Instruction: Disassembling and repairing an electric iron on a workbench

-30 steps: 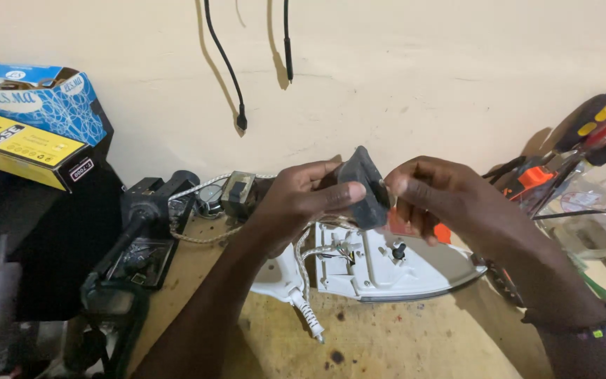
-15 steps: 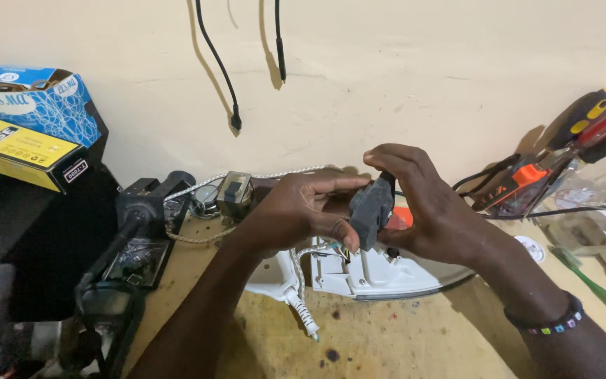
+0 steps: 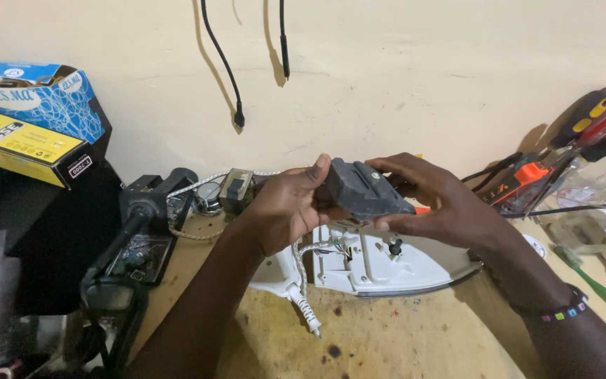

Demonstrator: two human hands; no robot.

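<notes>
**Loose cover above an opened iron**

While the opened white clothes iron lies on the wooden bench, its exposed wires could snag. Left hand and right hand together clamp the dark grey cover just above; it may slip.

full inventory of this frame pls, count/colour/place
Grey plastic part: 1, dark grey, held up between both hands.
Iron base: 1, white, opened, on bench under the hands.
Cord: 1, white, off the base's left end.
Boxes: 2, blue and yellow, stacked far left.
Screwdrivers: about 3, red, black and yellow handles, upper right.
Hanging cables: 2, black, on the wall.
Toothbrush: 1, green, right edge.
Bench: 1, wood, stained.
Left hand: grips the part's left end.
Right hand: grips its right side.
</notes>
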